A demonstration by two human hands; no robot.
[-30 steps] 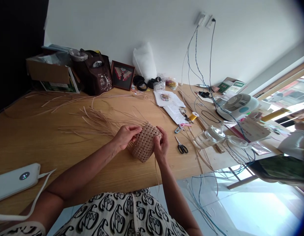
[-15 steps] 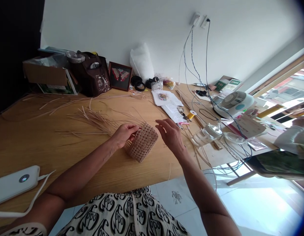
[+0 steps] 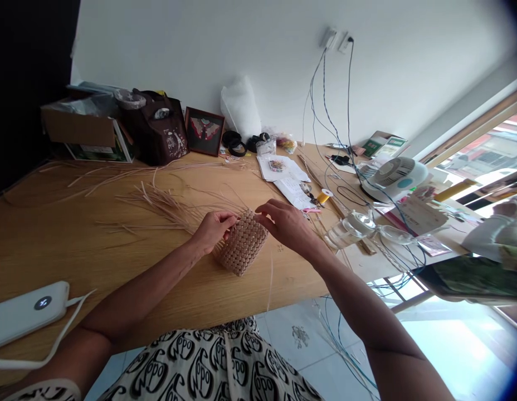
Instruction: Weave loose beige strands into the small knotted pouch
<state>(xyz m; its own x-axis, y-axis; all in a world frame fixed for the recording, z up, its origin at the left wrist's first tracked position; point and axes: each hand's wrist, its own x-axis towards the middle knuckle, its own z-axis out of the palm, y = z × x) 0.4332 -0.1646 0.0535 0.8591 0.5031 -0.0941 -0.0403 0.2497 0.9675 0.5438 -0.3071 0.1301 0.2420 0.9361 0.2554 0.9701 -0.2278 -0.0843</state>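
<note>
- Woven fibre panel [image 3: 243, 243] is sitting on the oak-look wooden table [image 3: 74, 262] between both hands, turned corner-up, near the table's front edge. Its pale tan surface is running in tight, knobbly rows, firm-looking and squarish in outline.
- Loose fibre strands [image 3: 166, 209] are fanning out from its far edge, thin, flat and ribbon-like, across the smooth wood. A sparser scatter of strands [image 3: 116, 172] is lying farther back.
- Left hand [image 3: 212, 231] is grasping the panel's left edge, its fingers curled over the weave.
- Right hand [image 3: 286, 223] is reaching across from the right, with its fingers [image 3: 261, 208] extended and touching the panel's upper edge. Whether they are pinching a strand is too small to tell.
- Single thin strand [image 3: 270, 284] is sticking out toward the front, just beside the panel.
- Yellow thread spool [image 3: 324, 196], handwritten papers [image 3: 291, 192] and clear glass bowl [image 3: 348, 234] are lying beyond the right hand, with a smooth white plastic desk fan [image 3: 394, 178] farther along.
- White power bank [image 3: 27, 308] is resting near the table's left front, its cable trailing off the edge.
- Black-and-white printed cloth [image 3: 212, 362] is showing over the person's lap.
</note>
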